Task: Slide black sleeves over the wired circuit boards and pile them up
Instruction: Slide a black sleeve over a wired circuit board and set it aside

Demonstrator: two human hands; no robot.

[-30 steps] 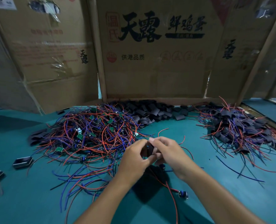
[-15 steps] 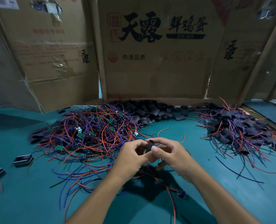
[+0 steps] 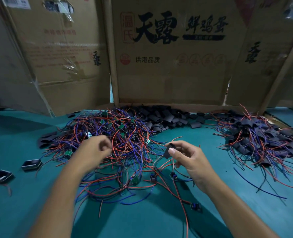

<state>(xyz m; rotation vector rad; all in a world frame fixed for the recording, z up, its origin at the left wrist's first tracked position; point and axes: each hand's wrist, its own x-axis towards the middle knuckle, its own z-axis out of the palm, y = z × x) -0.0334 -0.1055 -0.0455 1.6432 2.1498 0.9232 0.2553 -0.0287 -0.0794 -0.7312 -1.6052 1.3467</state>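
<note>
Black sleeving, already over a board, sits pinched between the thumb and fingertips of the right hand (image 3: 187, 158), its red and blue wires trailing down to the teal table (image 3: 13, 140); judging by that, this sleeved board (image 3: 168, 152) should go onto the finished pile (image 3: 259, 140) well off to the right, dropped wires and all so nothing snags. Meanwhile the left hand (image 3: 92, 150), blurred with fingers loosely curled, hovers over the unsleeved tangle (image 3: 111, 134), and whether it grips anything I cannot tell.
</note>
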